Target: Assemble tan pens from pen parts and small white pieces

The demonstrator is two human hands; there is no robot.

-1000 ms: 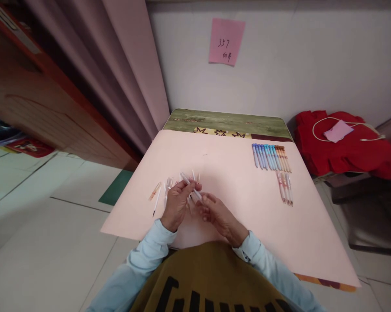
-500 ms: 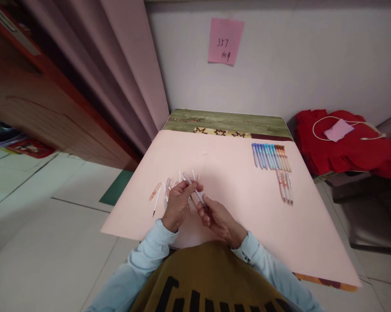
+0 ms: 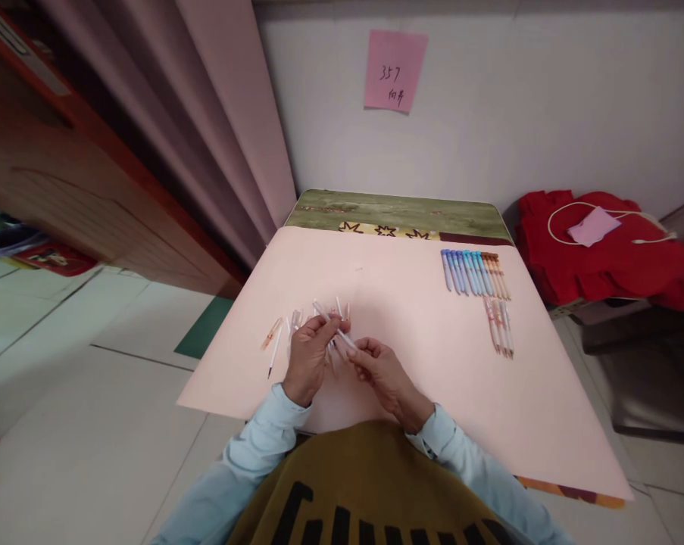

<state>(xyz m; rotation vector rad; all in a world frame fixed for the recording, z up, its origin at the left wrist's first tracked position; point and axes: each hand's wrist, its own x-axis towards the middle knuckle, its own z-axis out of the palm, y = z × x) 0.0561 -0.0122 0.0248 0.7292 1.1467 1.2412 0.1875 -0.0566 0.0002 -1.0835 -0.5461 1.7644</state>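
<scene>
So both my hands are up over the near-left part of the pink sheet, working one pale pen barrel between them. My left hand has its fingers curled shut around the upper stretch of it, thumb pressed on top, and the far end of the barrel pokes out toward 11 o'clock past my knuckles. My right hand sits just at 4 o'clock of the left one, fingertips pinched closed on the near end of the same barrel, so the thing runs on a slant from 11 to 5 between the two grips. Under and around my hands, mostly toward 10 and 12 o'clock, is a scatter of loose pen parts, clear tubes and a thin refill with a dark tip lying at 9 o'clock of my left hand, too small to tell more. Well apart at 2 o'clock there's a neat row of finished pens, blue ones on the left and orange on the right, with a smaller bunch of pinkish pens just below it. Pink sticky note on the wall at 12, red cloth off at 3.
</scene>
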